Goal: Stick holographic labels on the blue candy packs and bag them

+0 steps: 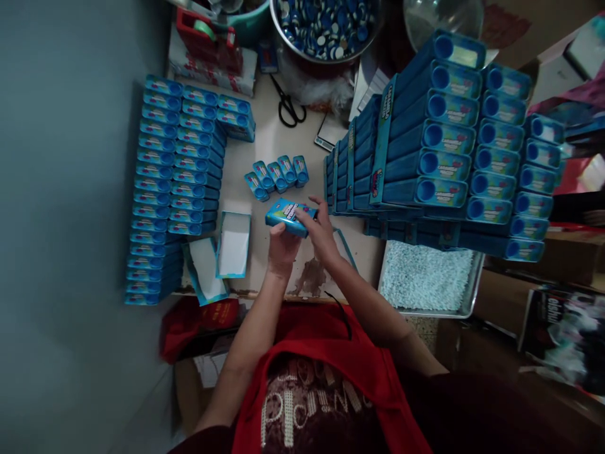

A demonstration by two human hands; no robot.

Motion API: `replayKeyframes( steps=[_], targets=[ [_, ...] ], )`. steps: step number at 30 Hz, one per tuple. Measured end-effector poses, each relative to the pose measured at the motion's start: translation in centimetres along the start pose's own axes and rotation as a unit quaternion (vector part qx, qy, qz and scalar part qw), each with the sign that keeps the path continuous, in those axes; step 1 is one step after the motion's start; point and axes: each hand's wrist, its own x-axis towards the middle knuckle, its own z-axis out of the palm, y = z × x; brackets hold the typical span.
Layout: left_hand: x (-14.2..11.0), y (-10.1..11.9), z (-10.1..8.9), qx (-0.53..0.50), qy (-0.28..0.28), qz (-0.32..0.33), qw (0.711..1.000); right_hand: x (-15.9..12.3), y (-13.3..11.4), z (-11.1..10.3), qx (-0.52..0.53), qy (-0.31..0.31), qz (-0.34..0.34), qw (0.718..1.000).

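Note:
A small blue printed box (pixel 287 214) is held over the table in both hands. My left hand (pixel 283 246) grips it from below, thumb along its near side. My right hand (pixel 322 230) is closed on the box's right end, fingers lying over the printed top. Just beyond the box stand several small blue plastic containers (pixel 276 177) with printed labels, close together. Two open box parts with white insides, one a shallow tray (pixel 234 244) and the other a tilted tray (pixel 207 271), lie left of my hands.
Blue box stacks rise on the left (pixel 154 189) and right (pixel 425 145). A metal tray of pale granules (pixel 428 277) sits at right. Toward the back are black scissors (pixel 288 107), a red tape dispenser (pixel 208 41) and a bowl of blue-and-white discs (pixel 326 28).

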Motion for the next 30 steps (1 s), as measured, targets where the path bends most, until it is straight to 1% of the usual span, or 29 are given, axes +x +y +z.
replayKeyframes(
  steps=[2,4,5,6,7,8,9,10,11,12,13,14,15,16,18,19,21,23,24,26,28,30],
  targets=[
    [1.4,0.7,0.6,0.029,-0.005,0.004,1.000,2.0,-0.9,0.5,-0.053,0.059,-0.062,0.995],
    [3.3,2.2,0.3,0.086,0.008,0.033,0.996,4.5,-2.5,0.5,-0.133,0.104,-0.144,0.975],
    [4.3,3.2,-0.2,0.121,0.032,0.063,0.990,5.9,-3.4,0.2,-0.182,0.114,-0.188,0.958],
    [5.3,4.2,-1.1,0.160,0.068,0.101,0.980,7.4,-4.4,0.0,-0.231,0.115,-0.229,0.939],
    [6.3,5.4,-2.1,0.200,0.114,0.145,0.962,8.9,-5.3,-0.3,-0.274,0.106,-0.260,0.920],
    [7.4,6.5,-3.3,0.244,0.161,0.188,0.938,10.6,-6.1,-0.5,-0.310,0.092,-0.281,0.904],
    [8.4,7.6,-4.5,0.291,0.200,0.228,0.908,12.3,-6.6,-0.6,-0.337,0.076,-0.291,0.892],
    [9.5,8.6,-5.6,0.340,0.224,0.260,0.876,13.9,-6.9,-0.6,-0.356,0.064,-0.291,0.886],
    [10.7,9.4,-6.6,0.390,0.231,0.282,0.846,15.4,-6.9,-0.5,-0.370,0.061,-0.283,0.883],
    [11.9,9.9,-7.3,0.436,0.223,0.294,0.821,16.7,-6.6,-0.4,-0.384,0.065,-0.269,0.881],
    [13.1,10.3,-7.8,0.475,0.204,0.298,0.802,17.9,-6.0,-0.2,-0.397,0.072,-0.250,0.880],
    [14.4,10.4,-8.2,0.505,0.177,0.297,0.791,18.9,-5.2,0.1,-0.409,0.082,-0.231,0.879],
    [15.5,10.3,-8.3,0.523,0.146,0.293,0.787,19.7,-4.2,0.4,-0.418,0.093,-0.213,0.878],
    [16.5,9.9,-8.3,0.531,0.113,0.284,0.790,20.3,-3.0,0.7,-0.421,0.100,-0.199,0.879],
    [17.9,8.8,-8.2,0.528,0.066,0.259,0.806,21.1,-0.8,1.2,-0.408,0.092,-0.169,0.892],
    [18.3,8.2,-8.2,0.524,0.056,0.247,0.813,21.5,0.3,1.5,-0.392,0.078,-0.154,0.904],
    [18.6,7.3,-8.2,0.519,0.062,0.235,0.819,21.9,1.8,2.1,-0.355,0.053,-0.129,0.925],
    [18.7,6.8,-8.3,0.513,0.075,0.232,0.823,22.0,2.5,2.9,-0.334,0.054,-0.134,0.931],
    [18.7,6.8,-8.3,0.509,0.075,0.230,0.826,21.9,2.4,3.4,-0.339,0.062,-0.148,0.927],
    [18.9,7.1,-8.5,0.502,0.069,0.225,0.832,21.0,1.7,4.4,-0.380,0.065,-0.166,0.907],
    [19.2,7.4,-8.5,0.500,0.059,0.222,0.835,19.7,0.6,5.3,-0.436,0.049,-0.159,0.884],
    [19.3,7.4,-8.5,0.501,0.057,0.216,0.836,18.3,-0.4,5.8,-0.481,0.029,-0.147,0.864]
  ],
)
